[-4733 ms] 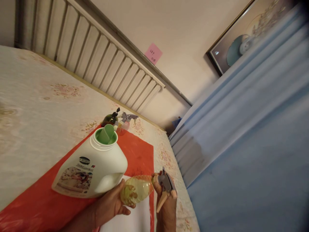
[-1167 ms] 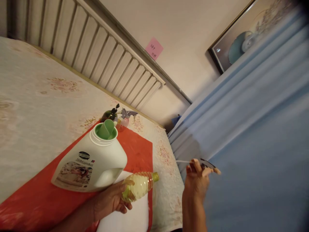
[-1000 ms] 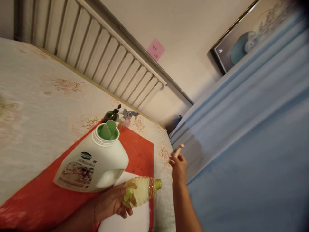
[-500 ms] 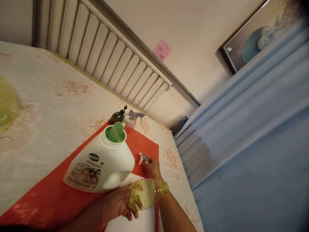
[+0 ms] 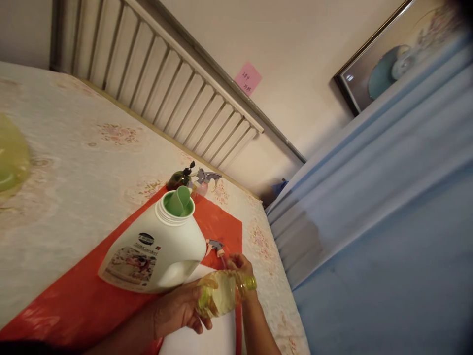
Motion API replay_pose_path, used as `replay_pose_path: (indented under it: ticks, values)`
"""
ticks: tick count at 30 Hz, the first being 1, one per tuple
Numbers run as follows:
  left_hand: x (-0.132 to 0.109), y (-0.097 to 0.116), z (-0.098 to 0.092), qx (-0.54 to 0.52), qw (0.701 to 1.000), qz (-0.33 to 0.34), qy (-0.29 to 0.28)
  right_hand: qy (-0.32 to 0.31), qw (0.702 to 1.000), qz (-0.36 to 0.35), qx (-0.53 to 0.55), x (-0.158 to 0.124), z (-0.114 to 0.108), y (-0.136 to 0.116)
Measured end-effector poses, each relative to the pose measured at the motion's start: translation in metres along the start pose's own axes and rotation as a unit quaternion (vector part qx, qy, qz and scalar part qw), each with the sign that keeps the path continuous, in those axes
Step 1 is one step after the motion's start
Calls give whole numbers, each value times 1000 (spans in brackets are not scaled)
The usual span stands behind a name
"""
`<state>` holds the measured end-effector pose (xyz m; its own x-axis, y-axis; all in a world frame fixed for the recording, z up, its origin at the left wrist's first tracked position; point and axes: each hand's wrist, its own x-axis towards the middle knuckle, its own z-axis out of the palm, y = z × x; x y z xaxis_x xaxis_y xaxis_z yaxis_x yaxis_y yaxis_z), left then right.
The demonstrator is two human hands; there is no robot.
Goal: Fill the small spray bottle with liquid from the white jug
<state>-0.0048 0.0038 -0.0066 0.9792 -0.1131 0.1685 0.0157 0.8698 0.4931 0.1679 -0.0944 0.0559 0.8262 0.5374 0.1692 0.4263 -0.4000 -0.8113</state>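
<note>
My left hand (image 5: pixel 179 311) is wrapped round a small clear bottle (image 5: pixel 221 294) of yellow liquid, tilted, with its open neck pointing right. My right hand (image 5: pixel 238 263) reaches over the bottle's neck, fingers curled at the collar end of a grey and tan spray head (image 5: pixel 215 245). The spray head lies on the red sheet (image 5: pixel 221 224). A big white jug (image 5: pixel 158 251) with an uncapped green spout (image 5: pixel 178 202) stands just left of both hands.
Two spray bottles, one dark green (image 5: pixel 178 178) and one pink (image 5: pixel 202 181), stand at the red sheet's far end. A white sheet (image 5: pixel 207 337) lies under my hands. A yellow-green bowl (image 5: pixel 9 162) sits at far left. Blue curtain (image 5: pixel 369 207) hangs right of the bed edge.
My right hand unscrewed the spray head from the small bottle, swung it out to the right, then brought it down onto the red sheet beside the jug. The left hand kept the bottle.
</note>
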Motion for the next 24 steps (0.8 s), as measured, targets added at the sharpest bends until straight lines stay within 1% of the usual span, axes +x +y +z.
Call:
replay_pose_path:
  ticks: [3, 4, 7, 10, 12, 13, 18, 21, 24]
  values:
    - [-1, 0, 0, -1, 1000, 1, 4, -43, 997, 12, 63, -31, -10, -3]
    - [-1, -1, 0, -1, 1000, 1, 5, -51, 991, 22, 120, -41, -13, -5]
    - [0, -2, 0, -2, 1000, 6, 5, -89, 963, 44, 252, -67, -23, -16]
    - [1, -2, -1, -2, 1000, 5, 8, -162, 931, 50, 325, -85, -30, -26]
    - [2, -2, -1, 0, 1000, 3, 7, -190, 915, 48, 353, -91, -30, -31]
    - [2, -2, 0, 3, 1000, 2, 5, -192, 912, 49, 360, -92, -29, -32]
    - [0, 0, 2, 24, 1000, -10, 12, -165, 916, 51, 361, -94, -18, -38]
    - [-2, 3, 4, 41, 999, -4, 7, -153, 913, 63, 372, -93, -14, -40]
    - [-4, 7, 8, 64, 998, 4, 2, -155, 913, 56, 373, -94, -13, -39]
